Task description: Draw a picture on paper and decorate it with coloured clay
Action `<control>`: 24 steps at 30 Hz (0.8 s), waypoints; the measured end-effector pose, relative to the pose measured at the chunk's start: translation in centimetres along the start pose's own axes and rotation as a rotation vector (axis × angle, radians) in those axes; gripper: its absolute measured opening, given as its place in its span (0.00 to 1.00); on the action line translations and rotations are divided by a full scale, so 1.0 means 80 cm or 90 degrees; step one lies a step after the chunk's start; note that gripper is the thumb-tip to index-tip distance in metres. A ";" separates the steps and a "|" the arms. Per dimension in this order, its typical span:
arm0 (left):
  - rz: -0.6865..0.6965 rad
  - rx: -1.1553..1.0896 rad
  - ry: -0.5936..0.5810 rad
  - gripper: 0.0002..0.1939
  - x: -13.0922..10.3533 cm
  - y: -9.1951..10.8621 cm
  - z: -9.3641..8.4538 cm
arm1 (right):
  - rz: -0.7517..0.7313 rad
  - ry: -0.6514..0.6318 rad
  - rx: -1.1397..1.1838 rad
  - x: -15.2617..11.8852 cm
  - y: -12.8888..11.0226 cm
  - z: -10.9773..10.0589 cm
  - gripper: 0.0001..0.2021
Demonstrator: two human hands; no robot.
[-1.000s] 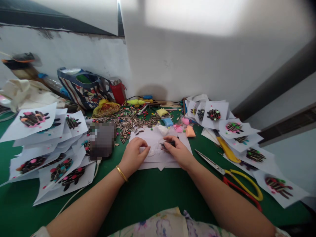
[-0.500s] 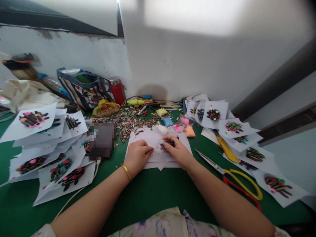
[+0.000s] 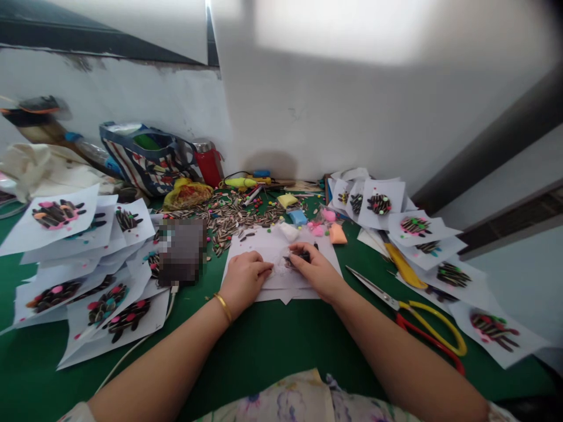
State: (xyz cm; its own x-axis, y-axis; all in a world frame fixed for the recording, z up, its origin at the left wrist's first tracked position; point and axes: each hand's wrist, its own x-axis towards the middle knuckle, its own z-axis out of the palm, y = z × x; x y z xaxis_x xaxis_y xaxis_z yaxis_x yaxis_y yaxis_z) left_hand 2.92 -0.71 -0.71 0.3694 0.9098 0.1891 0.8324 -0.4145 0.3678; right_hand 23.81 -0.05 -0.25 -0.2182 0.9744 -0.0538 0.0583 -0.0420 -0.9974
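Observation:
A sheet of white paper (image 3: 244,246) lies in the middle of the green table with faint drawn lines on it. My left hand (image 3: 246,280) rests on its left side, thumb and fingertips pinched together; anything between them is too small to see. On the right side, my right hand (image 3: 317,274) is closed, its fingers curled at a small dark thing (image 3: 303,255) that I cannot identify. Just beyond the hands are a white clay packet (image 3: 289,232), a blue packet (image 3: 298,217) and an orange packet (image 3: 338,234). Sunflower seeds (image 3: 224,225) are heaped behind the paper.
Seed-decorated sheets are stacked at left (image 3: 44,246) and right (image 3: 475,293). Large scissors (image 3: 402,305) and a yellow cutter (image 3: 404,266) lie right of the paper. A blurred dark device (image 3: 182,252) with a cable stands left. Behind are a bag (image 3: 145,158) and red flask (image 3: 209,164).
Almost nothing differs. The fingers of both hands have shifted very slightly over the paper, and the whole view has moved a little.

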 end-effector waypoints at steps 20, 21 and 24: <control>0.060 0.066 -0.021 0.16 -0.007 0.005 -0.008 | -0.001 -0.006 -0.012 -0.001 -0.004 -0.001 0.17; 0.063 0.077 -0.024 0.16 -0.007 0.006 -0.009 | 0.001 -0.008 -0.011 -0.001 -0.005 -0.001 0.17; 0.081 0.105 -0.035 0.15 -0.008 0.008 -0.010 | 0.003 -0.009 -0.014 -0.001 -0.006 -0.001 0.17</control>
State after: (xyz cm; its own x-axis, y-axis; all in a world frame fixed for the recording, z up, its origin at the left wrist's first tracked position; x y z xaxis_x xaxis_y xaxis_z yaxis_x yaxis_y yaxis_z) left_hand 2.87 -1.59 0.16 0.4948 0.8517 0.1726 0.8321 -0.5216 0.1887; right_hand 23.86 -0.06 0.22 -0.2315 0.9710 -0.0600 0.0802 -0.0424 -0.9959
